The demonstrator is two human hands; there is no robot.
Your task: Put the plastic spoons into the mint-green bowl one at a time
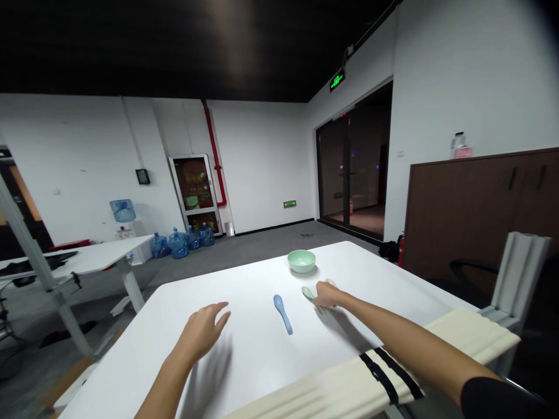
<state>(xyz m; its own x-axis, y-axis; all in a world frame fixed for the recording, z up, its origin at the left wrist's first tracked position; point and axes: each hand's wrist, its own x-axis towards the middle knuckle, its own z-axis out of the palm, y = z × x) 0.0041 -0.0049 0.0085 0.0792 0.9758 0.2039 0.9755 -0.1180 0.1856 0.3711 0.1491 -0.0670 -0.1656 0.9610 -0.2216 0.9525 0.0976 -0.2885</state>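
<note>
Left hand (201, 331) open and empty, left of a blue spoon (283, 314); right hand (327, 295) closed on a pale green spoon (308, 293), near a green bowl (301, 261) on the white table (262, 364).

view: head-worn camera | facing: forward and down | nearest: hands (201, 331) (328, 295) over white table (248, 364)

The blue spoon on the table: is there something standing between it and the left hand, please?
Nothing visible stands in the way. The left hand is open above the white table, and only bare tabletop lies between it and the blue spoon. The right hand is on the spoon's other side.
</note>
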